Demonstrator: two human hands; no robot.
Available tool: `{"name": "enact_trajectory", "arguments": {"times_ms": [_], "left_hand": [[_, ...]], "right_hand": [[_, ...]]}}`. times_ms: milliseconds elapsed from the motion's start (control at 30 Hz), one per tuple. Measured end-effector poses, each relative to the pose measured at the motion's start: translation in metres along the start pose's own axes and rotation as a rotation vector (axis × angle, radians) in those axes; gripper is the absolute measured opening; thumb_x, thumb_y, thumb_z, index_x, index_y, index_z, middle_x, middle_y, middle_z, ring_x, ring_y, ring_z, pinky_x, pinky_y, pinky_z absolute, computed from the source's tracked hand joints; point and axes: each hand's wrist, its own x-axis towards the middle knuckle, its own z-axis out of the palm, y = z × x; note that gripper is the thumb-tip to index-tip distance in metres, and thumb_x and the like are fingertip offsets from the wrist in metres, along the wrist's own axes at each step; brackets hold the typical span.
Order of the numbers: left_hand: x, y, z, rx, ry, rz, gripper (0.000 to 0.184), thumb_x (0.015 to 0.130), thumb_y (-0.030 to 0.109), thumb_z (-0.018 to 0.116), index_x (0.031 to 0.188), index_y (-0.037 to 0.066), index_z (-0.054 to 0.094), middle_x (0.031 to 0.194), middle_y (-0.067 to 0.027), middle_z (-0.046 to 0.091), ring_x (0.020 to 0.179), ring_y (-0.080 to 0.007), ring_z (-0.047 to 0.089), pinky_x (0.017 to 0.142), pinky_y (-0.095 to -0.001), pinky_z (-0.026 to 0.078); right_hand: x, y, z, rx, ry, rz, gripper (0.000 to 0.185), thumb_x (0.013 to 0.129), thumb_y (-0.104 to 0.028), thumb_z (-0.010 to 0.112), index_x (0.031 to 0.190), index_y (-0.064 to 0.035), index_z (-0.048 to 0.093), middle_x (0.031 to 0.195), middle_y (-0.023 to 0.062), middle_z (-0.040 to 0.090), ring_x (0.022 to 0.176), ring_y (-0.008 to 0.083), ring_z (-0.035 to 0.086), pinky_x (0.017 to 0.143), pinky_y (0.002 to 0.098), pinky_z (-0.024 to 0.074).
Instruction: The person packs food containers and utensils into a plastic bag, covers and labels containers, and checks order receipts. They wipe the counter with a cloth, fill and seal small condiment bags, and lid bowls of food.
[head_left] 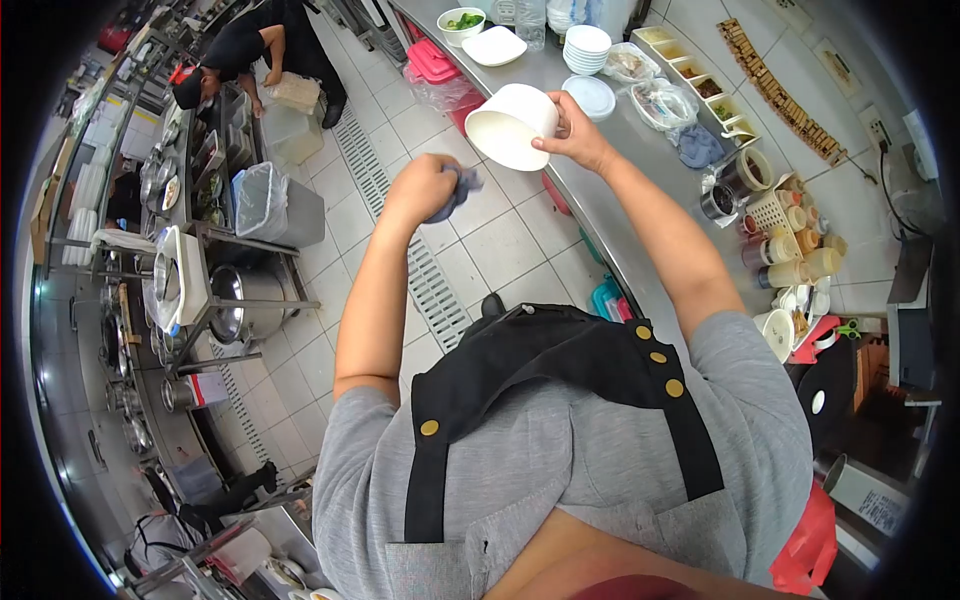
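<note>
My right hand [580, 138] grips a white bowl [512, 128] by its rim and side, thumb at the edge. The bowl is tilted, with its opening facing down and to the left. My left hand [425, 188] is closed around a blue-grey cloth [460, 192], which is slightly blurred. This cloth hangs apart from the bowl, to its lower left. Both hands are above the tiled floor, left of the steel counter [640, 235].
On the counter stand stacked white dishes [586, 48], a square plate [495, 46], a bowl of greens [461, 25], a folded blue cloth [698, 146] and sauce bottles [785, 272]. A co-worker [240, 60] bends over at upper left. A lined bin [275, 205] stands beside shelving.
</note>
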Motion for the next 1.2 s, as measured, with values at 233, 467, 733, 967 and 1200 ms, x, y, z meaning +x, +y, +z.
{"name": "enact_trajectory", "arguments": {"times_ms": [233,467,733,967,1200], "left_hand": [[0.02,0.024,0.039,0.242,0.536,0.58,0.03,0.083,0.001,0.056,0.111,0.003,0.066,0.12,-0.0219,0.063,0.112,-0.0381,0.061,0.091,-0.0446,0.052],[-0.01,0.021,0.004,0.448,0.462,0.204,0.029,0.083,0.007,0.056,0.107,0.003,0.071,0.11,-0.0212,0.068,0.1,-0.0405,0.064,0.087,-0.0476,0.052],[0.01,-0.032,0.115,-0.817,0.019,0.081,0.062,0.078,-0.003,0.051,0.139,-0.004,0.045,0.127,-0.0202,0.059,0.112,-0.0306,0.062,0.097,-0.0412,0.052],[-0.02,0.028,0.131,-1.253,-0.149,0.21,0.069,0.072,-0.001,0.06,0.139,0.003,0.046,0.132,-0.0169,0.054,0.116,-0.0308,0.058,0.095,-0.0485,0.052],[-0.022,0.063,0.137,0.548,-0.337,0.542,0.037,0.076,-0.01,0.047,0.107,0.0,0.066,0.106,-0.0147,0.067,0.096,-0.031,0.063,0.09,-0.0383,0.047]], "right_hand": [[0.015,-0.038,0.039,0.089,-0.054,-0.047,0.077,0.073,-0.022,0.086,0.134,-0.0096,0.041,0.126,0.0081,0.058,0.115,0.0179,0.057,0.093,0.035,0.0514],[-0.012,-0.038,0.024,-0.482,0.125,-0.087,0.088,0.06,-0.033,0.089,0.132,-0.0037,0.047,0.124,0.0167,0.063,0.116,0.0289,0.062,0.097,0.0408,0.0507],[-0.094,-0.043,0.074,-0.423,0.361,-0.159,0.089,0.051,-0.042,0.089,0.125,-0.0083,0.052,0.107,0.0156,0.068,0.099,0.0356,0.067,0.086,0.0444,0.0536],[-0.168,-0.029,0.056,-0.089,0.44,-0.074,0.094,0.053,-0.048,0.094,0.125,-0.0052,0.05,0.113,0.0165,0.068,0.106,0.033,0.066,0.09,0.0392,0.0523],[-0.213,-0.075,0.009,-0.356,0.317,-0.05,0.09,0.054,-0.043,0.091,0.124,-0.0049,0.05,0.104,0.0158,0.07,0.096,0.0363,0.069,0.082,0.0411,0.0539]]}}
